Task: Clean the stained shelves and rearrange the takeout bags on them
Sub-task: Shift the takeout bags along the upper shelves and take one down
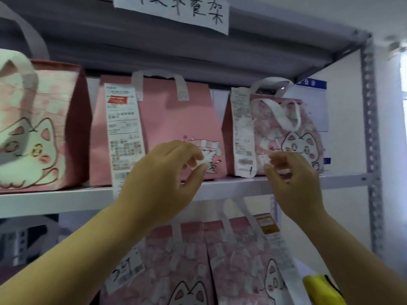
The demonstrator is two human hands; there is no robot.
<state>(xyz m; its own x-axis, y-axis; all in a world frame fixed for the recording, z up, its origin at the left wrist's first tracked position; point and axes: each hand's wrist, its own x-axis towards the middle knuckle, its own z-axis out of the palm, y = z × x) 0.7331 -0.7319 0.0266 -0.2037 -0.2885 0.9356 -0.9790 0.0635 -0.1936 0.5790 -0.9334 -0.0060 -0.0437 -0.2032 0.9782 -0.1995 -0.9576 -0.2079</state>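
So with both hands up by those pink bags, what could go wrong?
1. The long receipt on the middle pink bag hangs past the shelf edge, near the left hand; it could snag and tear.
2. The right hand is close to the cat-print bag and its loose receipt, which might get pulled off.
3. Both bags stand near the front; a tug could tip one.

Smooth, matt grey metal on that shelf (55, 201), and the punched upright post (372, 150) looks the same. The pink bag (176, 119) is soft matt cloth, as are its white handles (182, 89). The receipt (123, 128) is thin printed paper, and there's a crinkled paper sign (171, 12) up top.
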